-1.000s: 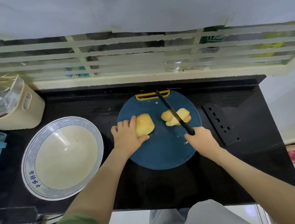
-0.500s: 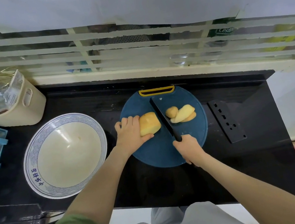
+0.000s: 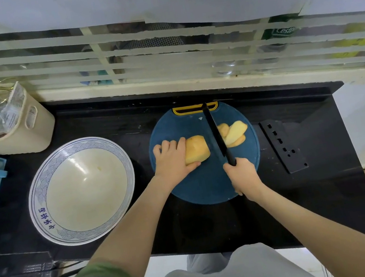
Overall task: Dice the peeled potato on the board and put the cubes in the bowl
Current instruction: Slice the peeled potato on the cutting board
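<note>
In the head view, our left hand [image 3: 172,162] curls round the left end of the peeled potato [image 3: 196,149], thumb against its near side, holding it on the round blue board [image 3: 208,182]. Our right hand [image 3: 242,173] grips the handle of the black knife [image 3: 216,134]. Its blade lies between that chunk and some cut slices [image 3: 235,132] (fanned toward the board's right side). The patterned bowl [image 3: 35,188] sits on the black counter [image 3: 216,225], left of the board.

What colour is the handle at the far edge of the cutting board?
Yellow handle, on a dark blue board, seen in the head view.
</note>
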